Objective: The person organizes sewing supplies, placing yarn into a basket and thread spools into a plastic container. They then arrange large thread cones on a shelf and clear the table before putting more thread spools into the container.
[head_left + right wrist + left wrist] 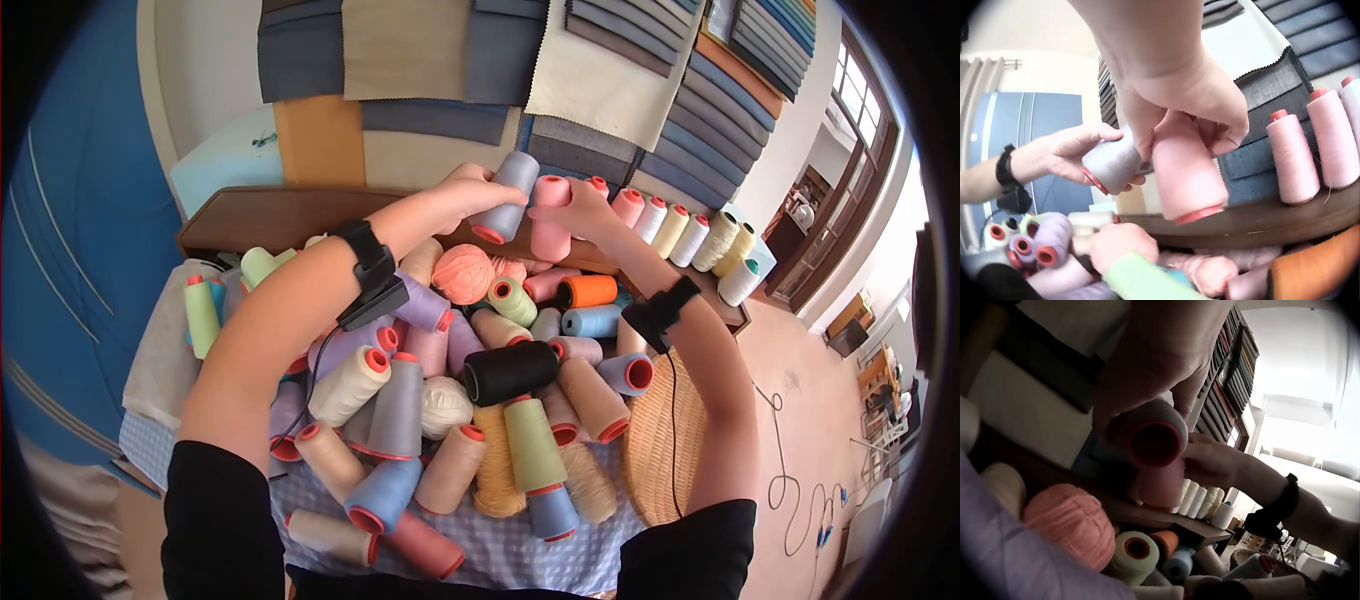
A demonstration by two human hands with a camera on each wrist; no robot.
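My left hand (468, 196) grips a grey-lavender thread cone (512, 190), tilted with its red base rim down toward me. Right beside it, my right hand (580, 212) holds a pink thread cone (551, 235) near its top. In the right wrist view, the thumb and fingers of that hand wrap the narrow end of the pink cone (1186, 172), over the wooden shelf (1247, 231). From the left wrist view, the grey cone's open red base (1155, 444) faces the camera and overlaps the pink cone (1161, 484).
A row of pink, white and yellow thread cones (690, 240) stands along the shelf's right part. Below lies a heap of cones and yarn balls, including a black cone (510, 372) and a coral ball (463, 273). Fabric swatches (600, 80) hang behind; a woven basket (655, 440) sits right.
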